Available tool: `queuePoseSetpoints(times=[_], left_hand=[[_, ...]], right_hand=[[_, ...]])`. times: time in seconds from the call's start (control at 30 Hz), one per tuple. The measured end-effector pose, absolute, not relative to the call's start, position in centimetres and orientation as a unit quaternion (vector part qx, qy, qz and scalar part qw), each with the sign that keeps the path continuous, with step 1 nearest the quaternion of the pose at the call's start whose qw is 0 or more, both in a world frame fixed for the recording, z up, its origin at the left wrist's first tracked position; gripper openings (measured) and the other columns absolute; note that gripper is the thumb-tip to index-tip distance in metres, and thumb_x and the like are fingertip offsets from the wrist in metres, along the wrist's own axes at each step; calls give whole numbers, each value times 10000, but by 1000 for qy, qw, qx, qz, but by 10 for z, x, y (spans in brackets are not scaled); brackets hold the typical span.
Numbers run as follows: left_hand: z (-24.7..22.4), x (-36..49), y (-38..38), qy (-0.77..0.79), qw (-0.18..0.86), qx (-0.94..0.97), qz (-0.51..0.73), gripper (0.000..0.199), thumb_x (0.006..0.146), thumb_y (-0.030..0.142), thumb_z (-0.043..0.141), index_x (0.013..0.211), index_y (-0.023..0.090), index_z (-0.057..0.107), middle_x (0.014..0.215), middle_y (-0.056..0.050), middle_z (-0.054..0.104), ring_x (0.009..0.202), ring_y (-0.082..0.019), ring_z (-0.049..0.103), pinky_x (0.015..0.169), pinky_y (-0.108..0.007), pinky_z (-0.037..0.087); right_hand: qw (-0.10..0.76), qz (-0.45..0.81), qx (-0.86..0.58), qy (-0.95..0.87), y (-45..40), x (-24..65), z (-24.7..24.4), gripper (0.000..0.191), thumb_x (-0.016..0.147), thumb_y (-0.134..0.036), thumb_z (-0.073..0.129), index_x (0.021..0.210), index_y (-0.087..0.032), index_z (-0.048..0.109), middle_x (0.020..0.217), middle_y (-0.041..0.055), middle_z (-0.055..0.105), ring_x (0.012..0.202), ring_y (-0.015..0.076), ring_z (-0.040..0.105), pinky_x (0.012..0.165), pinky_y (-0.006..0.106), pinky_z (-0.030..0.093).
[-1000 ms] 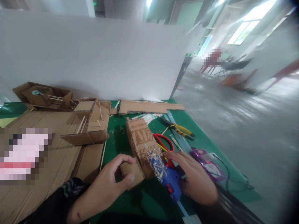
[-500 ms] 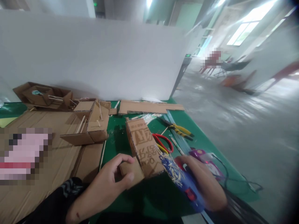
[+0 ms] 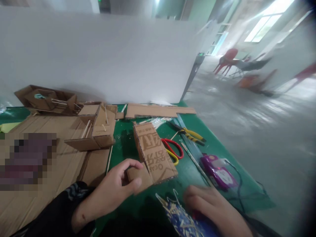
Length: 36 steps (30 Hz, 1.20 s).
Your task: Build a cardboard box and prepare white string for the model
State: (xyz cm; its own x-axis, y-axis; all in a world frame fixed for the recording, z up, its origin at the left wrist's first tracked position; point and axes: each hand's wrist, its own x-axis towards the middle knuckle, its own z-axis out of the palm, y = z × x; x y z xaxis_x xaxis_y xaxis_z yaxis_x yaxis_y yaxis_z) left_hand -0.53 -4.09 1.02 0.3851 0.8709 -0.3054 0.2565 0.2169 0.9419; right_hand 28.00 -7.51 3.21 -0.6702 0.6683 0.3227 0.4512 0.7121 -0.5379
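One small cardboard piece [image 3: 145, 179] is sitting near the middle of the green tabletop [image 3: 197, 122], seemingly touching the near left side of a printed cardboard box [image 3: 158, 156]. The left hand [image 3: 113, 192] is keeping its grip clamped on the piece, thumb and forefinger standing apart around it. Being cardboard, it is probably going to handle as light and stiff but easily dented, so holding opposite edges is looking safest. At the near right, the blurred right hand [image 3: 214, 207] is wrapping its grip around a blue glue gun [image 3: 182, 219]. Farther right, scissors [image 3: 176, 143], pliers [image 3: 194, 134] and a purple device [image 3: 206, 161] are lying.
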Motion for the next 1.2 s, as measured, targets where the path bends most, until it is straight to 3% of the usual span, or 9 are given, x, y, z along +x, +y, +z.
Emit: queuePoseSetpoints(times=[0.17,0.47,0.87,1.2], left_hand=[[14,-6,-40,501,596,579,243,313,894,321,607,1183,233,526,793,33,585,613,-109,523,533,-196,388],[8,-8,-35,486,602,588,235,329,886,325,610,1187,228,520,715,61,480,577,-97,398,500,-201,305],[6,-11,-36,467,609,588,256,321,877,310,635,1175,249,530,853,23,573,691,-126,514,595,-220,419],[10,-11,-35,468,591,603,261,305,867,273,644,1158,252,555,954,10,605,704,-114,504,604,-205,425]], right_hand=[[239,170,-287,-912,-75,270,26,379,1048,-421,145,806,-224,361,726,22,548,600,159,442,566,311,256],[210,130,-257,-934,-62,262,16,485,1043,-460,82,735,-223,371,671,20,496,591,175,409,551,336,214],[206,115,-247,-940,-57,254,20,497,1054,-415,90,714,-219,396,653,23,491,582,172,413,533,332,212],[205,106,-239,-943,-53,248,22,512,1055,-407,73,706,-219,397,635,20,486,573,171,410,524,329,214]])
